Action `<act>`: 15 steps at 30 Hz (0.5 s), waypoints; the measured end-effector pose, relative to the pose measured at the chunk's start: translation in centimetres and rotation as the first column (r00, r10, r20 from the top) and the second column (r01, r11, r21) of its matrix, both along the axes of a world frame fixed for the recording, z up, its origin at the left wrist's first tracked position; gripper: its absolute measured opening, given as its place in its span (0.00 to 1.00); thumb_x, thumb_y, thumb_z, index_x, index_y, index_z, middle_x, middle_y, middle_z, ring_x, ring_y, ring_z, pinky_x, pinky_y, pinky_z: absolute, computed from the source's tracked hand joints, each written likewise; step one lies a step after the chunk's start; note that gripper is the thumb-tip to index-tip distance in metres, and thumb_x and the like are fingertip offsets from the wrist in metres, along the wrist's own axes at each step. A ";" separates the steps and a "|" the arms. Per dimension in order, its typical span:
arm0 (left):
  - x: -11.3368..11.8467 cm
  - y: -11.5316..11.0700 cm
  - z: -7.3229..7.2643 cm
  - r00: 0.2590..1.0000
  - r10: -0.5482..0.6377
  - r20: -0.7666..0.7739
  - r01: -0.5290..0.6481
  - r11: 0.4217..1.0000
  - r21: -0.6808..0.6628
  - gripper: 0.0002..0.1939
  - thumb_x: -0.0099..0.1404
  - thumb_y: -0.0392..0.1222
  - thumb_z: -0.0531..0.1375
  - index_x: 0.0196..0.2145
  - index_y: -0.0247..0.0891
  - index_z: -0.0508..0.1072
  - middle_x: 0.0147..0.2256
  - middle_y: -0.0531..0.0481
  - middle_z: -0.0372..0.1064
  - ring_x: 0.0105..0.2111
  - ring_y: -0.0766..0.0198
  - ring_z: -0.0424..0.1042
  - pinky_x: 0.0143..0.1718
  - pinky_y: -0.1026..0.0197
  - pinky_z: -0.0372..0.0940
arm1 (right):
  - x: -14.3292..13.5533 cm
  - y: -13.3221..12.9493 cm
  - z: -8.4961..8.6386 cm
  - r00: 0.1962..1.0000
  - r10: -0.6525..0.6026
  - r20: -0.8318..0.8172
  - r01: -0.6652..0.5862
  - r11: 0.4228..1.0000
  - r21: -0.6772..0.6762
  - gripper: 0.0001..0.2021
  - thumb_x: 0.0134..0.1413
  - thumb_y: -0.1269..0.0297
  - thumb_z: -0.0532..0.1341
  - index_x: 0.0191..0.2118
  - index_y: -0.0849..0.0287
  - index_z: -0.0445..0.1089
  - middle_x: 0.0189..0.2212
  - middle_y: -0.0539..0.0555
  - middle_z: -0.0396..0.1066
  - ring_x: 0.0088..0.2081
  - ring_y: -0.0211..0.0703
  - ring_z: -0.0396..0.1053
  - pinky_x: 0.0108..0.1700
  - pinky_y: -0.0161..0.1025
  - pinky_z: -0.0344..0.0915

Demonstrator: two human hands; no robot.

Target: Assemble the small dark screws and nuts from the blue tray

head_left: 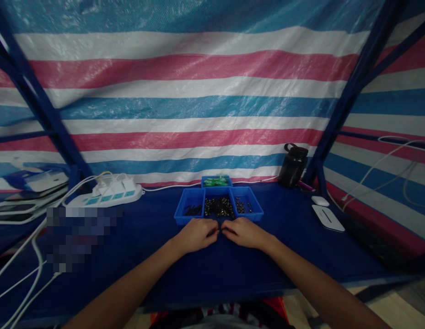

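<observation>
My left hand [199, 234] and my right hand [245, 232] rest close together at the front of the blue bins. The fingers of both are curled in and pinched; anything between them is too small and dark to make out. Just beyond stands the middle blue bin, full of small black and brassy parts [219, 207]. In the left blue bin [185, 199] lie dark, thin pieces [193, 210]. The right blue bin [255, 201] has small metallic parts [242, 206] scattered in it. A fourth bin behind them contains green pieces [215, 181].
On the blue tabletop [212, 274], a white power strip [112, 194] with cables is at left, near stacked devices [27, 201]. At right are a dark bottle [293, 167], a white box-like device [328, 218] and a small white case [320, 201]. A striped sheet [198, 109] hangs behind.
</observation>
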State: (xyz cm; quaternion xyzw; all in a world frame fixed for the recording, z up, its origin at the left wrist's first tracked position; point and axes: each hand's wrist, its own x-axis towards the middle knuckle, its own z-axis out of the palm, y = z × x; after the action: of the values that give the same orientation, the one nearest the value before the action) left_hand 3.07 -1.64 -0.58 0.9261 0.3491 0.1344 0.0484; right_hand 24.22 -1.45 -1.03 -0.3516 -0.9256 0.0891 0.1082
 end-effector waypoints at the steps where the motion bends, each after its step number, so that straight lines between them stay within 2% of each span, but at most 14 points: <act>1: 0.0 0.0 0.1 1.000 -0.002 0.010 0.002 1.000 -0.002 0.07 0.65 0.39 0.52 0.30 0.37 0.66 0.27 0.53 0.67 0.27 0.66 0.67 0.27 0.66 0.55 | 0.0 0.0 -0.1 1.000 0.000 0.007 0.000 1.000 0.001 0.09 0.62 0.63 0.52 0.41 0.58 0.67 0.30 0.52 0.73 0.31 0.39 0.69 0.33 0.33 0.55; 7: 0.0 0.0 0.0 0.997 -0.066 0.050 0.066 0.998 -0.018 0.06 0.66 0.39 0.52 0.38 0.39 0.68 0.35 0.51 0.68 0.34 0.65 0.69 0.34 0.66 0.59 | -0.1 0.0 -0.3 1.000 0.006 0.018 -0.007 0.999 0.034 0.11 0.62 0.60 0.51 0.40 0.59 0.67 0.28 0.52 0.72 0.30 0.40 0.69 0.30 0.33 0.54; 15: 0.2 -0.3 0.1 0.991 -0.129 0.021 0.130 0.991 -0.021 0.06 0.66 0.37 0.51 0.39 0.39 0.68 0.35 0.51 0.66 0.34 0.66 0.68 0.34 0.67 0.59 | -0.1 0.2 -0.8 0.999 0.028 0.016 -0.029 1.000 0.011 0.12 0.62 0.58 0.52 0.37 0.60 0.67 0.28 0.53 0.72 0.30 0.41 0.69 0.31 0.33 0.56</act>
State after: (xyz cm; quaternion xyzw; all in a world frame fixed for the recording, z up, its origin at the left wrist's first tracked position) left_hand 3.23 -1.89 -0.46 0.9449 0.2892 0.1361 0.0707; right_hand 24.09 -1.28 -1.86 -0.3385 -0.9318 0.0827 0.1017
